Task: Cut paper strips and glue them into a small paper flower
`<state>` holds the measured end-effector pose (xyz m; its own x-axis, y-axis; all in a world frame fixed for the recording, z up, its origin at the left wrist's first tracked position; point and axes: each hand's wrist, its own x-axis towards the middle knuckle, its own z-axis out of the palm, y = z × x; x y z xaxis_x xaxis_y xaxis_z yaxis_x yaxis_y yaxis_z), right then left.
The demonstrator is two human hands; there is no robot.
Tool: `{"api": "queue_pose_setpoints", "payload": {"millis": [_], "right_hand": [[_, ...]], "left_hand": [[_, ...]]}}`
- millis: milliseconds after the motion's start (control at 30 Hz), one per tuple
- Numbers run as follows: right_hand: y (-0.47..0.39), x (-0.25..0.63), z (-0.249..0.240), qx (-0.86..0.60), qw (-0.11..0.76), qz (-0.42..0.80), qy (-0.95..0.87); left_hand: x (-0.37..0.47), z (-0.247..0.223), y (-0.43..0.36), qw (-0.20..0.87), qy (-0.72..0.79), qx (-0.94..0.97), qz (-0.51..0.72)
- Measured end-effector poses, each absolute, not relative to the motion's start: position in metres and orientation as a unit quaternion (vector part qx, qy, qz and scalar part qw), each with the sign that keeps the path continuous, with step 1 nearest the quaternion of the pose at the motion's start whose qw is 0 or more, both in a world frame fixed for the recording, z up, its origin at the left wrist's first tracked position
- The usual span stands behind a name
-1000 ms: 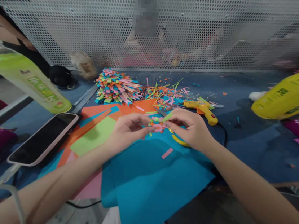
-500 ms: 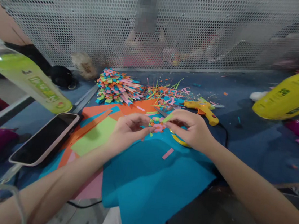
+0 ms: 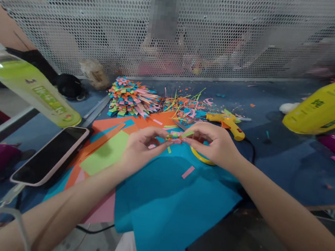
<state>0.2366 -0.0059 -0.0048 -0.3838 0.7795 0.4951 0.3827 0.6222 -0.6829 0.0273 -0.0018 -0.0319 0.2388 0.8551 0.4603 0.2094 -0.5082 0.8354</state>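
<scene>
My left hand (image 3: 143, 145) is closed, pinching a small multicoloured paper piece (image 3: 174, 139) by its left side. It has pink, orange and green bits and is seen nearly edge-on. At its right side my right hand (image 3: 215, 145) is closed on a light green paper strip (image 3: 187, 134). Scissors with a yellow handle (image 3: 202, 157) lie partly hidden beneath my right hand. Below both hands a large blue paper sheet (image 3: 173, 199) hangs over the table edge, with a loose pink strip (image 3: 188, 172) on it.
Behind my hands stand a layered paper-strip cone (image 3: 132, 99) and a heap of scraps (image 3: 185, 103). A yellow glue gun (image 3: 227, 122) lies to the right. A phone (image 3: 50, 156), a green bottle (image 3: 34, 87) and a yellow bottle (image 3: 325, 106) flank the work. Perforated metal (image 3: 197, 31) rises behind.
The small paper piece has tilted from showing its round pink face to nearly edge-on. My right hand has shifted slightly, the green strip now lying flatter across the piece's right side.
</scene>
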Motion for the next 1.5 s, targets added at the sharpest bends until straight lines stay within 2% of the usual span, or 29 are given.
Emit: {"api": "queue_pose_setpoints", "payload": {"millis": [133,200,267,333,433,1200,1500], "right_hand": [[-0.005,0.239,-0.002,-0.389,0.431,0.288,-0.762],[-0.005,0.238,-0.002,-0.38,0.417,0.373,-0.736],[-0.005,0.236,-0.003,-0.357,0.368,0.466,-0.721],[-0.006,0.233,-0.005,-0.329,0.321,0.528,-0.714],[-0.007,0.23,-0.007,-0.296,0.314,0.557,-0.709],[-0.006,0.229,-0.014,-0.319,0.358,0.505,-0.718],[-0.004,0.231,-0.014,-0.302,0.339,0.564,-0.69]], "left_hand": [[0.016,-0.022,-0.001,0.042,0.236,0.828,0.507],[0.012,-0.018,-0.001,-0.041,0.172,0.844,0.506],[0.009,-0.016,-0.002,-0.079,0.152,0.847,0.503],[0.007,-0.017,-0.004,-0.089,0.151,0.853,0.492],[0.006,-0.02,-0.006,-0.096,0.144,0.871,0.459],[0.012,-0.025,-0.003,-0.089,0.112,0.889,0.435],[0.006,-0.031,0.001,-0.096,0.122,0.892,0.425]]}}
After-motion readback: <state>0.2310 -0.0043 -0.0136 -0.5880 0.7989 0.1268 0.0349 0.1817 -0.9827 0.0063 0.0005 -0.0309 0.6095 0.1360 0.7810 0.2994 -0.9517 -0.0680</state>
